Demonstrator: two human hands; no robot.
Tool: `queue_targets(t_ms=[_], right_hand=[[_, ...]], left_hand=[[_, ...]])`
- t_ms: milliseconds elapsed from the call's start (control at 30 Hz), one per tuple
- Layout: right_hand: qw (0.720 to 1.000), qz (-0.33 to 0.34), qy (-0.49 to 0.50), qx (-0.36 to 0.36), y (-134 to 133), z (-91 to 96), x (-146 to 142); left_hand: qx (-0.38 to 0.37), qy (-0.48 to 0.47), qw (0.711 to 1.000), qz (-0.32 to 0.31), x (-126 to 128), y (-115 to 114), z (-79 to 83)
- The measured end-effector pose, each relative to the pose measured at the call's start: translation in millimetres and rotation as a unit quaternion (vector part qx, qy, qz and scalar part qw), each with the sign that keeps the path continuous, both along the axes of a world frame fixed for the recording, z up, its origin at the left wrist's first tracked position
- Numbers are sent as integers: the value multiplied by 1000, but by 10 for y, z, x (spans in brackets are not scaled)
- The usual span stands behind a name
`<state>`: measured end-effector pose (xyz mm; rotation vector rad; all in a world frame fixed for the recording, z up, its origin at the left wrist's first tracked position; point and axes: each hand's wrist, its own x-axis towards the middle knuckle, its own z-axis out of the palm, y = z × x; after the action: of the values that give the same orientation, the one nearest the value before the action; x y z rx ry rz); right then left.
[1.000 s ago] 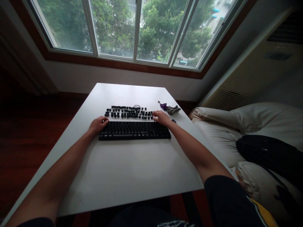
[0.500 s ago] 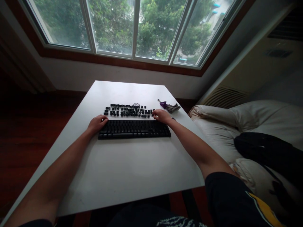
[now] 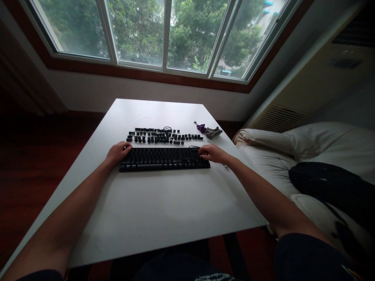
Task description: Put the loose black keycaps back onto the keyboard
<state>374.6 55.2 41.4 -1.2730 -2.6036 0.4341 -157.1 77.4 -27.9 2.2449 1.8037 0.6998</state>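
Note:
A black keyboard (image 3: 164,160) lies on the white table (image 3: 164,210). At its far left corner rests my left hand (image 3: 118,152), fingers curled and closed on the keyboard's edge. My right hand (image 3: 212,152) is over the keyboard's right end, thumb and fingers pinched together at the keys; whatever is between the fingertips is too small and dark to make out. Behind the keyboard, loose black keycaps (image 3: 150,139) stand in several uneven rows.
A thin wire loop (image 3: 167,128) lies among the keycaps. Purple and grey cloth-like items (image 3: 212,132) are at the table's back right. A small object (image 3: 225,166) lies beside my right wrist. A pale sofa (image 3: 272,150) with a dark bag (image 3: 328,183) stands to the right.
My right hand has moved from the right part of the keycap rows to the right and nearer, over the keyboard. My left hand stays at the keyboard's corner. The view shifts slightly.

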Motion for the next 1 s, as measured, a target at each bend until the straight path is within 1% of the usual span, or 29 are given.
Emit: queue_targets(t_ms=[200, 300, 400, 533, 733, 833, 1000], right_hand=[[1000, -14, -22, -6, -31, -63, 32], [999, -13, -30, -9, -37, -61, 28], [999, -12, -47, -1, -61, -33, -2], [995, -13, -96, 18, -94, 35, -71], [984, 12, -171, 41, -114, 147, -199], [981, 18, -189, 50, -130, 165, -257], [978, 24, -200, 61, -116, 144, -315]], left_hand=[[-1, 7, 1000, 3, 13, 28, -19], [-3, 9, 1000, 3, 21, 20, -8], [-2, 6, 1000, 2, 26, 4, 6], [-5, 12, 1000, 5, 31, -3, 7], [1, 7, 1000, 0, 24, 2, -4], [3, 9, 1000, -1, 24, -5, 1], [0, 8, 1000, 0, 26, -16, 21]])
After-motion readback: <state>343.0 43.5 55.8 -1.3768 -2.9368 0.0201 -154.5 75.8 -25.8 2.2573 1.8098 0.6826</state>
